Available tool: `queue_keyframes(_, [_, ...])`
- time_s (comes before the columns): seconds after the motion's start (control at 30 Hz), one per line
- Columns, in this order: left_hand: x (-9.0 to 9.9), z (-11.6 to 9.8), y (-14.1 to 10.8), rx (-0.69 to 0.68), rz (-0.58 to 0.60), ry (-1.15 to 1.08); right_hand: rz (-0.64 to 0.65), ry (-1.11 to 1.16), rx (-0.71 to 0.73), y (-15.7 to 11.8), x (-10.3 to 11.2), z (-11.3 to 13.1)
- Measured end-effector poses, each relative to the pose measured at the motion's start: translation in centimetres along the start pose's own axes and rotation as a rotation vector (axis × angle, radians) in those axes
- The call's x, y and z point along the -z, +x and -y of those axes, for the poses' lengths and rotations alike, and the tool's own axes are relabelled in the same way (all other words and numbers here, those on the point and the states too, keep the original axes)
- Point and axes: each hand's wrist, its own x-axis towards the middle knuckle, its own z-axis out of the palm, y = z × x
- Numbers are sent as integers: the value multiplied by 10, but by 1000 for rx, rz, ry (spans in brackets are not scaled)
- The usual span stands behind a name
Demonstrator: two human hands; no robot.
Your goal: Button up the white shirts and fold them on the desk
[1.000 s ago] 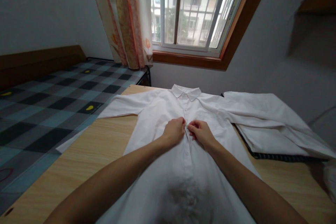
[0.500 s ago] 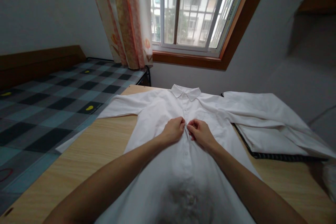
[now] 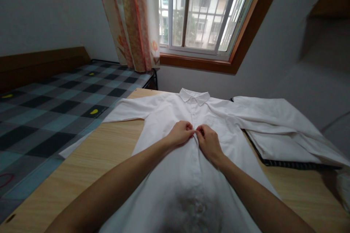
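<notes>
- Along the left side, a bed with a checked cover (image 3: 62, 107) stood beside the wooden table (image 3: 106, 142).
- Left hand (image 3: 180, 133): forearm angled inward from the lower left, back of the hand up, fingers curled. Grip narrow, fingertips closed on the front placket.
- Center of the table: a white shirt (image 3: 166, 116) lay front up, collar toward the window (image 3: 202, 14). Small buttons lined the placket; light creases crossed the body; the lower part was blurred. One sleeve reached to the bed's edge, the other across the folded clothes.
- Right hand (image 3: 209, 140): forearm angled inward from the lower right, fingers bent. Grip narrow, thumb and forefinger at the placket, near the left fingertips. Which button, if any, was held could not be told.
- Right side: folded clothes (image 3: 276, 145), white over dark striped cloth.
</notes>
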Motion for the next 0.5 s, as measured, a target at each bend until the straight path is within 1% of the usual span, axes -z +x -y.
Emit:
queue_keyframes(0.1, [2, -2, -1, -13, -10, 98, 37, 32, -43, 1, 1, -1])
queue_keyframes(0.23, [2, -9, -7, -38, -98, 351, 121, 114, -145, 7, 1, -7])
queue_keyframes(0.3, [0, -10, -9, -49, -125, 424, 134, 187, -199, 10, 0, -10])
queue_keyframes(0.37, [-1, -8, -10, -72, -124, 451, 120, 283, -252, 13, -1, -14])
queue_keyframes(0.43, [1, -6, -10, -119, -104, 432, 104, 380, -289, 13, 0, -16])
queue_keyframes(0.5, [5, -4, -12, -169, -70, 368, 101, 442, -281, 10, 3, -17])
